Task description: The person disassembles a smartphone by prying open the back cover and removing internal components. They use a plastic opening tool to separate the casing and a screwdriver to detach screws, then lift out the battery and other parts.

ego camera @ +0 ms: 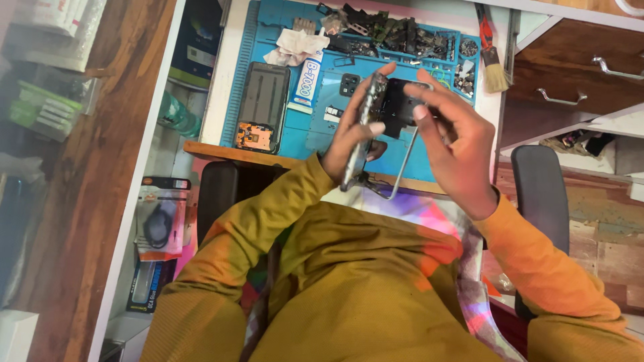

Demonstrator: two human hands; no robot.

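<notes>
L hand (355,137) gripping opened phone (367,117) on edge, R hand (453,141) w/ fingers spread touching its dark back, above blue repair mat (308,137) w/ another phone (263,106) lying flat

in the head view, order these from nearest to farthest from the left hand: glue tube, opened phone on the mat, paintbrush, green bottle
From the left hand:
1. Glue tube, just up and to the left on the blue mat.
2. Opened phone, farther left on the mat.
3. Paintbrush, at the mat's upper right edge.
4. Green bottle, off the mat's left side.
Paintbrush and bottle are close to call.
</notes>
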